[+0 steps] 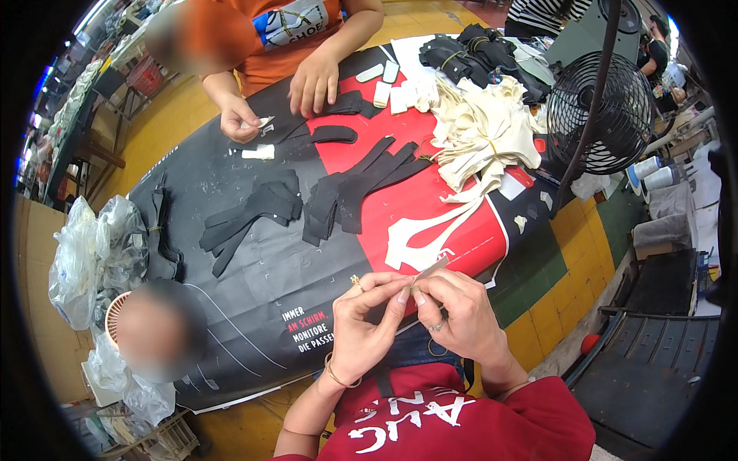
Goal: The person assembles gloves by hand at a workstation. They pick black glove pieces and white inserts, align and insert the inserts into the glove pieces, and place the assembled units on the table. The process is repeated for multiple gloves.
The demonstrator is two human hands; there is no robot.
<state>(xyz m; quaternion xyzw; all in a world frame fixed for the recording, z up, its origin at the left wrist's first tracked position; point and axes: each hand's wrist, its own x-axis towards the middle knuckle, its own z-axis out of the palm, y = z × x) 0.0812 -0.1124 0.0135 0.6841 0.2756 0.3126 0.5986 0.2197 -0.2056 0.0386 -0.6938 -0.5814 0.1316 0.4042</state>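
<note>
Just over the table's near edge, my left hand (369,319) and my right hand (463,311) meet, thumbs and fingers pinched together. Between them is a small, flat greyish strip (433,268), its pointed end sticking up past my right fingertips; its exact kind is not clear. My left hand pinches at the lower end of the strip, where the fingers hide what is gripped. Right beyond my hands lies a cream cut fabric piece (419,240) with long straps. It runs toward a heaped pile of cream fabric pieces (488,127).
Black fabric strips (361,184) lie mid-table (254,307). Across from me, a person in orange (284,46) holds a small pale piece. A black fan (600,111) stands at the right, near thread spools (653,173). Plastic bags (100,246) and a basket (115,315) sit left.
</note>
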